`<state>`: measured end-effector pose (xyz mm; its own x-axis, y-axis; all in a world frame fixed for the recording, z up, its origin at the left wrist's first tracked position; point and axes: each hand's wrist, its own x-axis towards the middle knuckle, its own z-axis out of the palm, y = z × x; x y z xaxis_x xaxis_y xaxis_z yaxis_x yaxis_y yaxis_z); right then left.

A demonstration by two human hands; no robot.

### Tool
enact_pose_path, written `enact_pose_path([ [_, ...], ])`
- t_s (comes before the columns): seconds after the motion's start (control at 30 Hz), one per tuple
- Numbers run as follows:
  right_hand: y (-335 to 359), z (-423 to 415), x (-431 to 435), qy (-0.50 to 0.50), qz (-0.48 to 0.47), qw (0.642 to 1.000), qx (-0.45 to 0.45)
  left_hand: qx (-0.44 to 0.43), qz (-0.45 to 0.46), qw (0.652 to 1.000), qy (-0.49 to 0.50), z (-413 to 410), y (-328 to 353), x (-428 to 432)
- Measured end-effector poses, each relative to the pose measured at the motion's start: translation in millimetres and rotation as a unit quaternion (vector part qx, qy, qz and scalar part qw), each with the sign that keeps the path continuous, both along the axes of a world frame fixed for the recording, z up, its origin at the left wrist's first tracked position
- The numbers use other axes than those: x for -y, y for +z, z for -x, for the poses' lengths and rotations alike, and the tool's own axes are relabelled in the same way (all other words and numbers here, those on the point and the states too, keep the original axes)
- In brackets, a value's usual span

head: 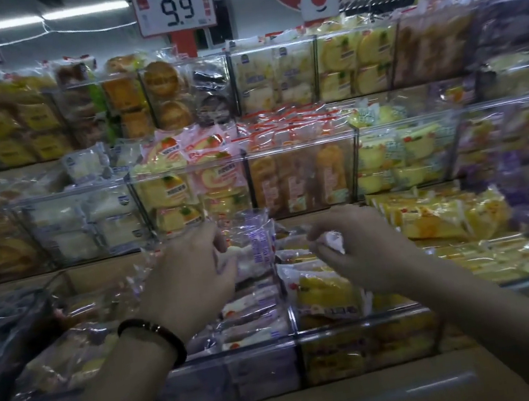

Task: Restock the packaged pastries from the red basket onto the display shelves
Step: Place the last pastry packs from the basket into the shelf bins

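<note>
Purple-printed pastry pack (254, 248) gripped in left hand (185, 277), upright over the lowest shelf bin (262, 348), not yet laid in. Right hand (364, 250) pinches a wrapper end (335, 242) beside it. Upper bins (299, 147) look well filled. No red basket in view, so remaining stock cannot be judged.

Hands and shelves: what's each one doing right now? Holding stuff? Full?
left hand: grips the purple-printed pastry packet, held upright
right hand: fingers pinch a white wrapper
bracelet: worn on left wrist
clear shelf bins: filled with packets
price sign: shows 9.9
</note>
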<state>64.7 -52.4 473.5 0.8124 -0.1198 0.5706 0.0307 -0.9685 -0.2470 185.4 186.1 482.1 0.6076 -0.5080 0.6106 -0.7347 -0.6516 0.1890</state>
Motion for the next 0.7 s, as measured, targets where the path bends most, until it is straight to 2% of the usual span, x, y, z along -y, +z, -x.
enact_pose_path([
  [0.13, 16.1, 1.9, 64.8, -0.054, 0.045, 0.997, -0.036, 0.051, -0.057, 0.997, -0.005, -6.1, 11.5, 54.7],
  [0.27, 16.3, -7.3, 114.1, -0.096, 0.110, 0.986, -0.081, 0.043, -0.111, 0.993, -0.003, -28.7, 24.7, 112.2],
  [0.37, 15.6, -25.9, 130.9, -0.103, 0.127, 0.980, -0.116, 0.058, -0.159, 0.985, -0.014, -45.6, 26.8, 159.6],
  [0.5, 11.8, -65.0, 140.9, -0.088, 0.139, 0.963, -0.213, 0.097, -0.233, 0.968, -0.003, -60.7, 15.5, 212.1],
  [0.6, 10.7, -93.8, 146.3, -0.081, 0.179, 0.945, -0.261, 0.074, -0.273, 0.959, -0.001, -75.8, 1.9, 227.5],
  [0.7, 10.9, -118.1, 152.3, -0.075, 0.199, 0.937, -0.277, 0.051, -0.276, 0.960, 0.000, -88.7, -6.2, 233.7],
])
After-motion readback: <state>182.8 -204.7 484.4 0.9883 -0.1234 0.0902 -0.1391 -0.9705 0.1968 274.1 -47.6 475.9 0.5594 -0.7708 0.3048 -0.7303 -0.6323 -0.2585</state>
